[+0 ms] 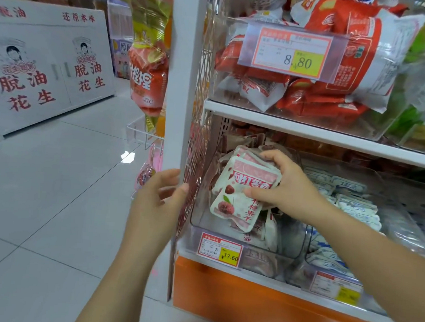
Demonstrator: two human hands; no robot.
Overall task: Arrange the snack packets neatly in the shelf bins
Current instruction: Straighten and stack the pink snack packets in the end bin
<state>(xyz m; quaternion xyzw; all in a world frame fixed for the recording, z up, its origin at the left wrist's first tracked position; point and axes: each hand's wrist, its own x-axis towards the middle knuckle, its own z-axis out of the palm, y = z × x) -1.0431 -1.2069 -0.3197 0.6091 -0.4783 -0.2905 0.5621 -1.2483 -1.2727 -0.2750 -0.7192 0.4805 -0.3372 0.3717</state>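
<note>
My right hand [283, 182] grips a small stack of white and pink bayberry snack packets [239, 195] above the clear plastic bin [202, 225] at the left end of the lower shelf. More packets of the same kind lie in that bin beneath the stack. My left hand [163, 195] hovers at the shelf's left end, fingers loosely curled against the red mesh side panel [194, 159], and holds nothing.
The neighbouring bin on the right holds white and blue packets [348, 201]. The upper shelf bin holds red and white snack bags [310, 87] behind a price tag. A white upright post [181, 84] frames the shelf. Hanging snack bags [147, 77] and tiled floor lie left.
</note>
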